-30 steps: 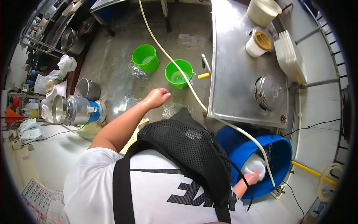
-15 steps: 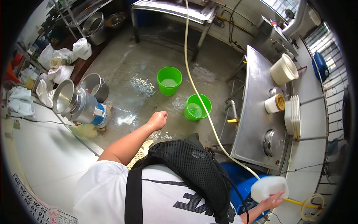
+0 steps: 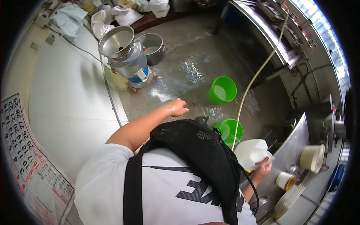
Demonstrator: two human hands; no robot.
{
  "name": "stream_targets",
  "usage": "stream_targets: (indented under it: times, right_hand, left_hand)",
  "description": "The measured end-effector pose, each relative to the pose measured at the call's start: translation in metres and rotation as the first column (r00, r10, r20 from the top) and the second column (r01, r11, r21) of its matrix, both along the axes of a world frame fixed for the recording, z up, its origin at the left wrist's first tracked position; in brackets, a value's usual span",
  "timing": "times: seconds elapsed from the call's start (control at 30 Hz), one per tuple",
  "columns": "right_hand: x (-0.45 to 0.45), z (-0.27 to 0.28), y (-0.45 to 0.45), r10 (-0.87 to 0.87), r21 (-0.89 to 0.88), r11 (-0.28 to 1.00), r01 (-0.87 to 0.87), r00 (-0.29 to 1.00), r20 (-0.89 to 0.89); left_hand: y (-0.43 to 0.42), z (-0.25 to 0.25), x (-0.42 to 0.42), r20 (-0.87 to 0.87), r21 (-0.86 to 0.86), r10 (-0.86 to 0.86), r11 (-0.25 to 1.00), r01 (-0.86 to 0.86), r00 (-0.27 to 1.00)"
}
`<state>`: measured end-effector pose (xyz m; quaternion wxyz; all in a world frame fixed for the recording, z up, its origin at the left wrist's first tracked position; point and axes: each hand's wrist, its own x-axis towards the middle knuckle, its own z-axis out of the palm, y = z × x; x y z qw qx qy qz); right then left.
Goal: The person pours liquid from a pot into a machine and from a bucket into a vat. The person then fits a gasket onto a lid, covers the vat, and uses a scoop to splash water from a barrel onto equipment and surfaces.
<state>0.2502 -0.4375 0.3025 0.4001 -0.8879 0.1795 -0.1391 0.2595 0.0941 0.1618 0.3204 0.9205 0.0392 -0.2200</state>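
My right hand [image 3: 264,167] is closed on a white plastic jug [image 3: 252,153] that looks cut open like a scoop, held tilted at my right side. Just beyond the jug stands a green bucket [image 3: 229,132] with cloudy liquid in it; a clear streak shows between the two. Farther off on the wet floor is a second green bucket [image 3: 222,90], also holding pale liquid. My left hand [image 3: 177,108] hangs out in front over the floor, its fingers loosely apart and nothing in them.
A grinder with a metal hopper [image 3: 117,41] stands on the left beside a metal pot [image 3: 153,48]. A pale hose [image 3: 258,73] runs across the right. The steel counter [image 3: 290,148] at right carries a cream bucket [image 3: 312,159] and a white tub [image 3: 285,180].
The view has turned to the right. My right hand has brought the jug forward from beside the blue barrel to near the closer green bucket. The left hand's fingers have loosened from a fist.
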Motion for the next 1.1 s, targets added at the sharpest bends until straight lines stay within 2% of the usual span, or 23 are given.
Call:
stream_targets:
  times: [0.1,0.13,0.2,0.23,0.3,0.33,0.4,0.43,0.5,0.6,0.63,0.67,0.73,0.77,0.8,0.83,0.9,0.93,0.97,1.0,1.03,1.07,1.1]
  right_hand:
    - [0.088,-0.055,0.004,0.232,0.082,0.97,-0.229,0.972,-0.035]
    - [0.113,-0.057,0.015,0.308,0.013,0.951,-0.308,0.949,-0.061]
    - [0.163,-0.063,0.036,0.492,-0.129,0.856,-0.5,0.866,-0.092]
    - [0.19,-0.07,0.047,0.563,-0.185,0.801,-0.57,0.821,-0.091]
    - [0.235,-0.065,0.077,0.694,-0.279,0.665,-0.693,0.711,-0.113]
    - [0.253,-0.055,0.098,0.74,-0.351,0.578,-0.736,0.655,-0.156]
    - [0.293,-0.057,0.133,0.814,-0.401,0.437,-0.805,0.544,-0.206]
    - [0.311,-0.056,0.153,0.836,-0.385,0.373,-0.844,0.486,-0.255]
    - [0.336,-0.041,0.21,0.858,-0.334,0.239,-0.912,0.359,-0.367]
    - [0.362,-0.024,0.309,0.892,-0.326,-0.004,-0.945,0.145,-0.429]
    - [0.372,-0.025,0.345,0.897,-0.314,-0.129,-0.941,0.024,-0.442]
    - [0.381,-0.034,0.38,0.923,-0.347,-0.186,-0.919,-0.042,-0.384]
    - [0.378,0.0,0.468,0.844,-0.264,-0.328,-0.907,-0.156,-0.513]
    - [0.375,0.009,0.509,0.812,-0.212,-0.368,-0.906,-0.202,-0.548]
    - [0.376,0.01,0.546,0.781,-0.19,-0.45,-0.873,-0.281,-0.557]
    - [0.373,0.016,0.58,0.779,-0.172,-0.484,-0.858,-0.333,-0.531]
    - [0.368,0.038,0.642,0.726,-0.135,-0.55,-0.824,-0.392,-0.566]
    - [0.371,0.046,0.667,0.705,-0.136,-0.584,-0.8,-0.417,-0.574]
    - [0.378,0.053,0.685,0.701,-0.137,-0.591,-0.795,-0.423,-0.574]
    - [0.384,0.058,0.701,0.727,-0.139,-0.58,-0.803,-0.432,-0.533]
    - [0.39,0.061,0.713,0.751,-0.141,-0.568,-0.811,-0.441,-0.491]
    - [0.399,0.06,0.721,0.746,-0.138,-0.575,-0.807,-0.447,-0.493]
    - [0.412,0.056,0.726,0.774,-0.117,-0.562,-0.819,-0.471,-0.424]
  left_hand:
    - [0.044,-0.022,-0.008,-0.092,0.155,0.138,0.98,-0.123,0.986]
    - [0.054,-0.02,-0.01,-0.098,0.155,0.169,0.976,-0.153,0.981]
    - [0.064,-0.02,-0.017,-0.159,0.246,0.395,0.903,-0.351,0.905]
    - [0.067,-0.024,-0.016,-0.164,0.243,0.429,0.89,-0.385,0.888]
    - [0.068,-0.028,-0.011,0.056,0.23,0.578,0.786,-0.574,0.814]
    - [0.068,-0.027,-0.005,0.051,0.226,0.599,0.773,-0.593,0.799]
    - [0.062,-0.002,0.023,0.005,0.041,0.766,0.642,-0.766,0.642]
    - [0.063,-0.011,0.036,0.001,0.036,0.778,0.628,-0.777,0.628]
    - [0.067,-0.036,0.062,0.009,-0.161,0.838,0.54,-0.826,0.546]
    - [0.078,-0.027,0.109,-0.014,-0.286,0.863,0.48,-0.829,0.505]
    - [0.09,-0.041,0.125,0.018,-0.312,0.864,0.482,-0.818,0.503]
    - [0.104,-0.043,0.14,0.02,-0.323,0.867,0.477,-0.818,0.498]
    - [0.136,-0.045,0.171,-0.018,-0.375,0.915,0.367,-0.851,0.402]
    - [0.161,-0.079,0.186,-0.057,-0.433,0.952,0.247,-0.867,0.3]
    - [0.192,-0.104,0.2,-0.056,-0.443,0.954,0.242,-0.863,0.296]
    - [0.223,-0.125,0.212,-0.115,-0.413,0.991,0.017,-0.911,0.071]
    - [0.275,-0.122,0.223,-0.172,-0.365,0.97,-0.222,-0.904,-0.169]
    - [0.302,-0.093,0.224,0.035,0.085,0.967,0.249,-0.965,0.253]
    - [0.318,-0.075,0.227,0.035,0.332,0.881,0.435,-0.837,0.472]
    - [0.333,-0.055,0.23,0.01,0.558,0.751,0.544,-0.627,0.66]
    - [0.34,-0.045,0.237,0.07,-0.241,0.989,0.141,-0.96,0.128]
    - [0.346,-0.03,0.245,-0.308,-0.799,0.899,-0.422,-0.428,-0.311]
    - [0.341,0.0,0.254,-0.295,-0.74,0.857,-0.485,-0.466,-0.423]
